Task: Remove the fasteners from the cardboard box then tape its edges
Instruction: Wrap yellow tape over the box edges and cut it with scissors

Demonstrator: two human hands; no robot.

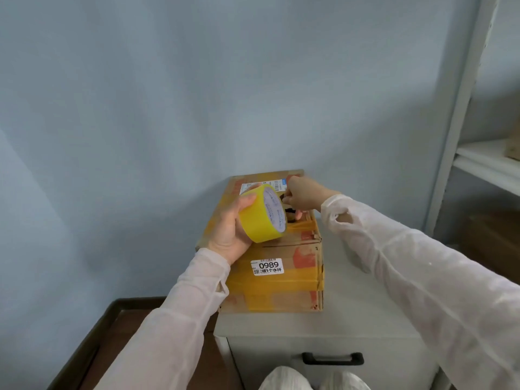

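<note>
The cardboard box [281, 280] sits on the grey surface [354, 299], near its 10 o'clock corner, by the blue wall [140, 108]. The left hand [229, 230] holds a yellow tape roll [259, 220] above the box. At 2 o'clock from the roll, the right hand [304, 196] has its fingers curled by the roll's side. Whether they pinch any tape cannot be told.

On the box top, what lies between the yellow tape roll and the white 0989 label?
In the head view, only bare cardboard box top, crossed by a seam, below the tape roll.

Long sheer off-white sleeves [408, 263] (cuffs loose, wrinkled); pale crinkled trousers [284, 380].
</note>
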